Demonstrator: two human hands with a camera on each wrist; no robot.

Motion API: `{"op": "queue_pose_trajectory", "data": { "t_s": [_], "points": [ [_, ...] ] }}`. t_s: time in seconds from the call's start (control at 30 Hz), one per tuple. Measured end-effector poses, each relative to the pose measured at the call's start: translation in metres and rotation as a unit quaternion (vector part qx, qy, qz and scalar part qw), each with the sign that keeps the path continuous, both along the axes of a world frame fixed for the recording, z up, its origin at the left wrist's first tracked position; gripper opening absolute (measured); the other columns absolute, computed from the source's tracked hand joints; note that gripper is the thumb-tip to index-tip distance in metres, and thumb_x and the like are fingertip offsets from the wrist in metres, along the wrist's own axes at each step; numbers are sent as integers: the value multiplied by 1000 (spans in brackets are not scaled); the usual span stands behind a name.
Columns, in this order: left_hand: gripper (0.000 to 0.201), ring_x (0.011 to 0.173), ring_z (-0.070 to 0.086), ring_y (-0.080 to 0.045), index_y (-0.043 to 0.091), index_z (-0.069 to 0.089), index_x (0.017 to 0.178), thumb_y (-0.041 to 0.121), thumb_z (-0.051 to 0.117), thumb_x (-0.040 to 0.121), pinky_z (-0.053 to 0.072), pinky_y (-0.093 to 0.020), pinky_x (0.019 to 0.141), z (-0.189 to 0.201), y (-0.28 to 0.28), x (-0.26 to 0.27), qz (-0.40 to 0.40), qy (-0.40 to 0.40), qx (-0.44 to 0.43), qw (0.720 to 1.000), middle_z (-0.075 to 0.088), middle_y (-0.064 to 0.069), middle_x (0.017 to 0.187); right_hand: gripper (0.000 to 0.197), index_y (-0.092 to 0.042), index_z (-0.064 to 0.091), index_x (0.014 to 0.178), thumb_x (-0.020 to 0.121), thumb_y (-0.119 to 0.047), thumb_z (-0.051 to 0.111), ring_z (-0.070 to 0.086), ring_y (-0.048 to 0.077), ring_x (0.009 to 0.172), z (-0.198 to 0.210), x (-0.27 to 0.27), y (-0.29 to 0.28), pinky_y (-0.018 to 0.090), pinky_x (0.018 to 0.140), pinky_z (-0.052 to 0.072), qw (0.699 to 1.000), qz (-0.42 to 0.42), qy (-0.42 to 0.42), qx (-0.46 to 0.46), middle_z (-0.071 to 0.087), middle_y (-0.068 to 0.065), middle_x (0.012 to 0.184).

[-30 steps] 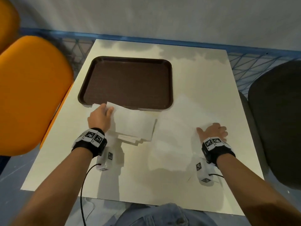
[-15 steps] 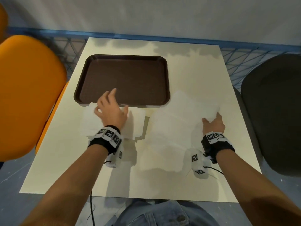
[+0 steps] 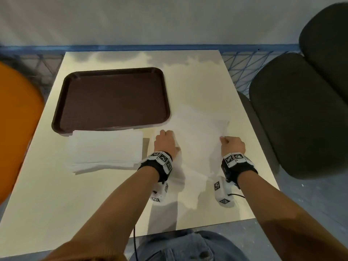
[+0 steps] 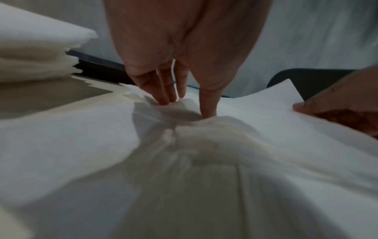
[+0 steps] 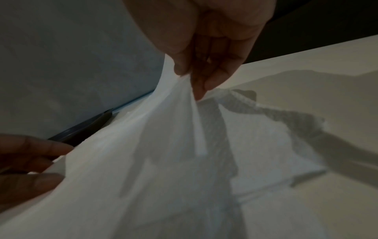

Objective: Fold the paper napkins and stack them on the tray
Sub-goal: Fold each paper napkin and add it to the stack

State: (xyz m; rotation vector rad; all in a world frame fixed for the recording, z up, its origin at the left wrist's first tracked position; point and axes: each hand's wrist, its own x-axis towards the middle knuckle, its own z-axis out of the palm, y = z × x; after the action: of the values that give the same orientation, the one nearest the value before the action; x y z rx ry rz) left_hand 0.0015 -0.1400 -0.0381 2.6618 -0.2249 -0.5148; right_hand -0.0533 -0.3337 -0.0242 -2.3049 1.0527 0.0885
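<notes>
while l hand (image 3: 165,142) & r hand (image 3: 232,146) pinch napkin (image 3: 197,129) edges, tray (image 3: 113,127) sits beside.

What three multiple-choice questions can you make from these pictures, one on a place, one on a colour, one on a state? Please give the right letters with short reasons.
1. Where does the folded napkin pile lie?
A. on the table, before the tray
B. inside the tray
C. on the chair

2. What colour is the tray?
A. blue
B. dark brown
C. white

3. What does the right hand do?
A. rests flat
B. hangs idle
C. pinches the open napkin

Key: 1 A, the pile sits on the table at the tray's near rim. 2 B, its bare surface is brown. 3 C, the right wrist view shows thumb and fingers closing on paper.
</notes>
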Motion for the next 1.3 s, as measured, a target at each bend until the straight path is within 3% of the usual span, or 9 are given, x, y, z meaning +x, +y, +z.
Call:
{"op": "queue_pose_trajectory", "data": {
  "t_s": [0.23,0.4,0.53,0.6,0.7,0.83,1.0,1.13,1.3],
  "points": [
    [49,115,51,-25,14,46,124,24,70,83,40,-31,96,-3,4,3,68,43,-84,993,52,-9,125,20,-7,66,87,86,-27,66,62,28,93,4,1,-6,27,73,43,994,-20,-107,0,64,11,98],
    [89,129,35,-25,23,31,142,43,79,71,32,-39,106,14,5,11,50,-58,-131,988,37,-4,143,12,-2,61,78,83,-11,67,55,19,93,32,22,16,31,81,48,929,222,-296,5,58,9,98],
    [108,141,13,-26,39,17,147,41,84,62,21,-47,109,52,5,25,-43,-106,-146,983,10,-1,157,19,-20,47,74,87,-14,60,54,16,71,72,31,42,26,70,45,898,379,-191,120,55,-1,75],
    [85,143,7,-24,40,39,138,42,82,65,15,-49,109,67,8,33,-95,-100,-134,981,12,4,157,26,-27,46,70,86,-14,61,54,15,70,84,35,47,25,69,43,884,416,-165,134,56,-3,73],
    [34,130,36,-20,27,66,98,47,76,72,19,-44,105,81,16,42,-146,-76,-117,980,55,6,129,25,-30,47,71,86,-17,63,53,9,70,94,39,46,24,68,43,894,383,-189,139,57,-8,74],
    [41,85,62,-18,16,71,83,50,74,62,37,-45,99,88,23,43,-69,-14,-197,978,70,-4,80,39,-26,54,108,75,-30,74,59,9,90,101,39,41,23,76,47,908,374,-133,134,62,-5,100],
    [36,85,62,-20,33,61,75,56,71,48,44,-52,95,91,24,38,-11,-7,-259,966,64,12,77,19,-10,68,105,87,-14,62,62,20,91,100,42,38,28,79,47,916,367,-153,54,69,9,100],
    [48,98,63,-19,42,58,89,58,80,49,45,-48,95,81,44,41,102,0,-300,948,67,13,94,14,-16,68,100,90,-11,58,60,-6,70,109,39,26,10,68,44,916,255,-258,169,68,-5,83],
    [31,99,67,-20,9,65,106,17,76,78,55,-27,79,68,49,33,154,109,-468,864,69,-6,107,10,-17,65,90,91,-12,57,63,-5,63,111,35,20,13,62,50,890,162,-317,284,68,-12,75]
  ]
}}
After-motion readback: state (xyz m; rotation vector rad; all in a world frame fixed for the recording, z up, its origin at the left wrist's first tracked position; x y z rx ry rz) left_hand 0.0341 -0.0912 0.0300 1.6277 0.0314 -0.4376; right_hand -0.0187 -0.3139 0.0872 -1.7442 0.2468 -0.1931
